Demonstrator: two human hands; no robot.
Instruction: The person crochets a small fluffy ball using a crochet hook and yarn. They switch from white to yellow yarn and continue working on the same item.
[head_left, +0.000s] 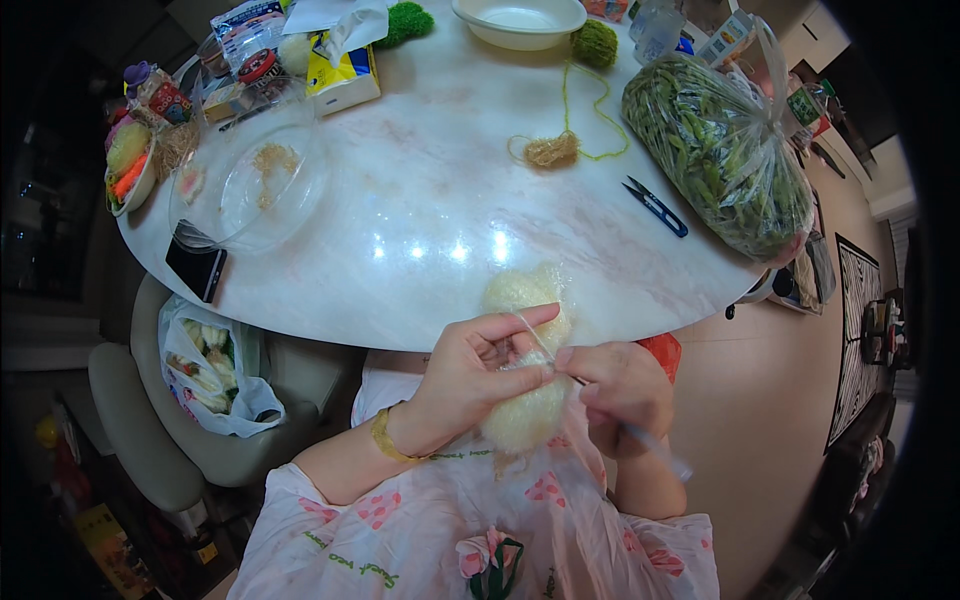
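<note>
My left hand (480, 360) pinches a fuzzy cream crochet piece (529, 420) between thumb and fingers, just off the table's front edge. A cream strand runs over its raised index finger. In my right hand (622, 394) is a thin hook, apparently a crochet hook (654, 444), its blurred handle sticking out below the fist. The hook's tip meets the work at my left thumb, where the fingers partly hide it. Behind the hands, a cream yarn ball (514, 291) lies at the table edge, partly wrapped in clear plastic film.
Blue thread snips (656, 206) and a bag of green pods (705, 150) lie right. Tan yarn (553, 150), green yarn (595, 43) and a white basin (521, 26) are farther back. A clear plastic container (247, 187) overlaps a phone (196, 268) at left.
</note>
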